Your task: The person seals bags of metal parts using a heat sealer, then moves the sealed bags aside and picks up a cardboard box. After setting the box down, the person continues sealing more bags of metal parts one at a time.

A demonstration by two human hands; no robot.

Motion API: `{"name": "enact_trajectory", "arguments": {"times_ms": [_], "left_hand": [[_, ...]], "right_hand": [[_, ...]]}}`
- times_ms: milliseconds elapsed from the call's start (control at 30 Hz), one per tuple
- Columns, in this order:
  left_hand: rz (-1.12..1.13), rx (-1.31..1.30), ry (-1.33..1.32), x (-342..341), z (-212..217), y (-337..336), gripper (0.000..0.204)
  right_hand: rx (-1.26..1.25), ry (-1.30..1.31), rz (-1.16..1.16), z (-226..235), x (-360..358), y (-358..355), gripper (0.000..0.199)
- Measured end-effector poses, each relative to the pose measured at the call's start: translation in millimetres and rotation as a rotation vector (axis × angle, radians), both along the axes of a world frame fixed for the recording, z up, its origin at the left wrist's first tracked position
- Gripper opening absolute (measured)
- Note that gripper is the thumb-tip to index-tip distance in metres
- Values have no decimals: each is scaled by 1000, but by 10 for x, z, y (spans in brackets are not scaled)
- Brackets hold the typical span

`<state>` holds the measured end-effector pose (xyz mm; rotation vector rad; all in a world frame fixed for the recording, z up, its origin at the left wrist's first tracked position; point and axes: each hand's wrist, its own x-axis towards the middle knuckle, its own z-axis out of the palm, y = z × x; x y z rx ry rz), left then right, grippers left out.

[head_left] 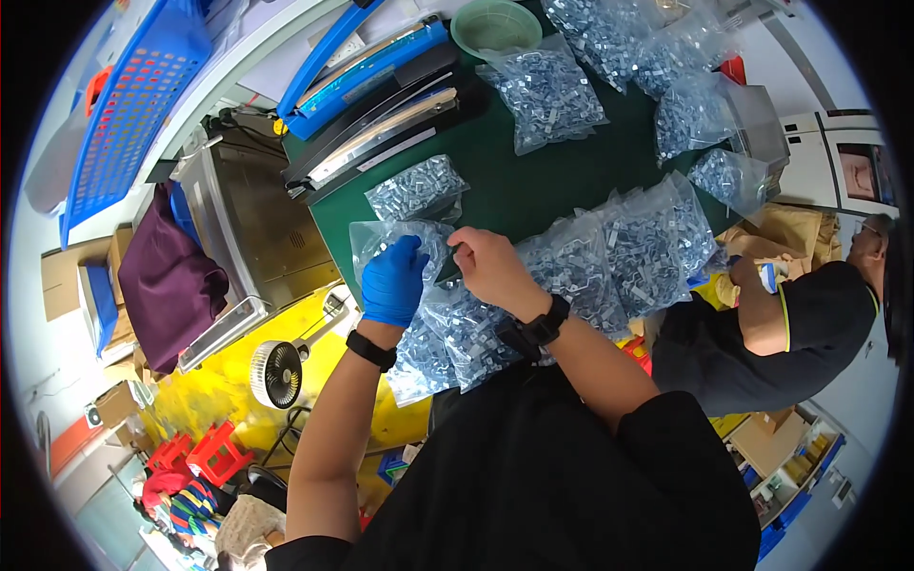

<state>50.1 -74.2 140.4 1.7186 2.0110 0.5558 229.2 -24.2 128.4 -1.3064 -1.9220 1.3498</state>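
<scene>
My left hand [392, 284], in a blue glove, is closed over a clear plastic bag [367, 240] at the table's near left edge. Beside it my bare right hand [497, 270] has its fingers curled in a pinch by the bag's right side. Whatever sits between those fingertips is too small to make out. Just beyond lies another clear bag [419, 188] full of small silvery metal parts. Several similar filled bags [609, 252] are lined up along the near edge, to the right of and below my hands.
More filled bags [557, 95] and a green bowl [495, 29] occupy the far side of the green table [514, 190]. Folders [371, 119] stand at the far left. A small fan [277, 373] is to the left. At the right another person [762, 343] works close by.
</scene>
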Motion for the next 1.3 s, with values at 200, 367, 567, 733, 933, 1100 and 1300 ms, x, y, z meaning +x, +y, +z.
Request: {"name": "enact_trajectory", "arguments": {"times_ms": [200, 367, 567, 733, 933, 1100, 1300], "left_hand": [[37, 53, -28, 56, 57, 12, 16], [108, 132, -189, 23, 16, -45, 15], [152, 141, -282, 24, 3, -55, 14], [100, 193, -192, 18, -9, -55, 12], [-27, 235, -19, -27, 48, -24, 13], [-130, 211, -24, -99, 69, -1, 12], [170, 371, -207, -234, 317, -68, 18]], "right_hand": [[215, 15, 13, -109, -177, 8, 38], [249, 137, 74, -121, -291, 54, 39], [122, 159, 95, -242, -270, 97, 35], [130, 194, 102, -243, -262, 143, 33], [114, 245, 106, -231, -288, 172, 31], [65, 287, 79, -247, -324, 166, 24], [86, 277, 45, -340, -290, 191, 10]]}}
